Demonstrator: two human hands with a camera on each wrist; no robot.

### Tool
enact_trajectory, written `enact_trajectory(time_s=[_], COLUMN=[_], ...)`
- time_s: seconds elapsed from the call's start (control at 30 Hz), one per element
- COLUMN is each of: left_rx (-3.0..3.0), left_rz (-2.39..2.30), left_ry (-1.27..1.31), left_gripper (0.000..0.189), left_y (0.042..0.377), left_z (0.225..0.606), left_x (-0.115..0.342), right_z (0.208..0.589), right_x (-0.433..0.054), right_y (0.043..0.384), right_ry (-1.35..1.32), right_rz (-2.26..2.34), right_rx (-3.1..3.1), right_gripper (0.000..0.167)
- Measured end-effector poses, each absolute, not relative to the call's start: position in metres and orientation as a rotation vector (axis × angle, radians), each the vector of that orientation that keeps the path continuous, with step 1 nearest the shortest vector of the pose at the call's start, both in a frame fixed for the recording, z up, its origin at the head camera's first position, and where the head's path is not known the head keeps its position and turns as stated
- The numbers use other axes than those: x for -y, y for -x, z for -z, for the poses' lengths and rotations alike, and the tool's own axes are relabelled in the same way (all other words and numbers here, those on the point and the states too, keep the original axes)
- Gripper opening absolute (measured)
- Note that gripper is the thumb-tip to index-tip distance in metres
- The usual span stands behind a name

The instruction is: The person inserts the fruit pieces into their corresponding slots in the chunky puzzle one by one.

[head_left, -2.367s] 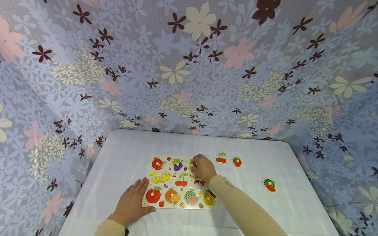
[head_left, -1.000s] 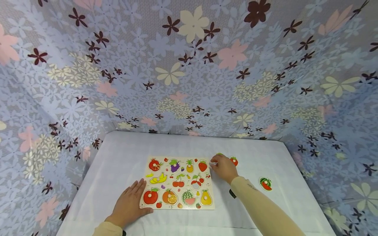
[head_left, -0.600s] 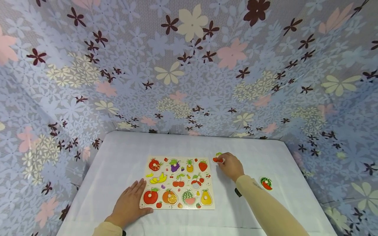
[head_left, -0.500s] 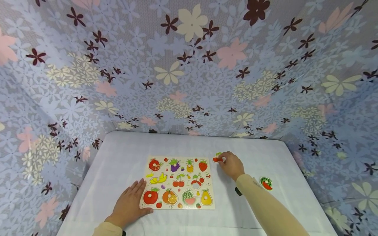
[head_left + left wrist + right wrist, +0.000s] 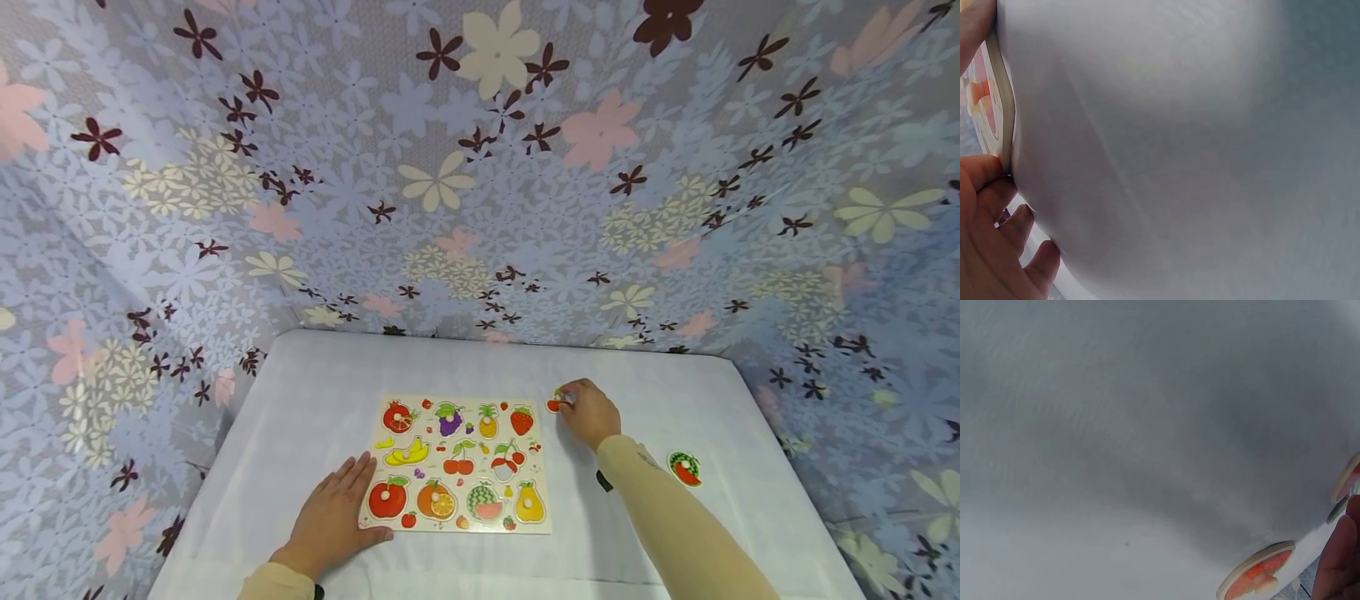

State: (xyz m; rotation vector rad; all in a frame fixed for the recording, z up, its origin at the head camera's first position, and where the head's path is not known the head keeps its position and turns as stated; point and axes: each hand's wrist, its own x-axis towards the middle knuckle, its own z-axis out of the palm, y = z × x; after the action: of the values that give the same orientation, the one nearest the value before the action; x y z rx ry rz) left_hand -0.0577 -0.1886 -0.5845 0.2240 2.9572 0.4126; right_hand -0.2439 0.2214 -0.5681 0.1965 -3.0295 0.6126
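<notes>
My left hand (image 5: 332, 515) lies with straight fingers along the left edge of the fruit puzzle board (image 5: 491, 483). In the left wrist view, its fingers (image 5: 1019, 231) rest at the board's edge. My right hand (image 5: 592, 413) is beyond the board's upper right corner, thumb and fingertips pinching the cherry puzzle piece (image 5: 553, 406), which they partly cover. In the right wrist view, a strawberry puzzle piece (image 5: 1254, 578) with a knob lies on the cloth near that hand; the hand hides it in the head view.
A watermelon puzzle piece (image 5: 685, 469) lies on the white-covered table (image 5: 720, 533) to the right. Knobbed pieces such as the pineapple (image 5: 488, 423) and pear (image 5: 529, 504) sit in the board. Floral curtains (image 5: 480, 208) surround the table.
My right hand has left the pineapple in the board and moved right to the loose cherry piece, which its fingers now pinch. The left hand stays at the board's edge.
</notes>
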Motion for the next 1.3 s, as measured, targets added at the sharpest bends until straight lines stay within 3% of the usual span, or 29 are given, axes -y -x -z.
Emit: enact_trajectory(time_s=[0.73, 1.3], left_rx=[-2.961, -2.946], left_rz=[-0.42, -0.437], left_ry=[-0.248, -0.221], left_gripper=[0.114, 0.115], left_y=[0.059, 0.058], left_z=[0.574, 0.58], left_x=[0.18, 0.188], right_z=[0.57, 0.562], right_x=[-0.224, -0.212], right_y=[0.241, 0.22], right_ry=[-0.099, -0.266], right_rz=[-0.532, -0.617], right_rx=[2.986, 2.931], right_gripper=[0.012, 0.013])
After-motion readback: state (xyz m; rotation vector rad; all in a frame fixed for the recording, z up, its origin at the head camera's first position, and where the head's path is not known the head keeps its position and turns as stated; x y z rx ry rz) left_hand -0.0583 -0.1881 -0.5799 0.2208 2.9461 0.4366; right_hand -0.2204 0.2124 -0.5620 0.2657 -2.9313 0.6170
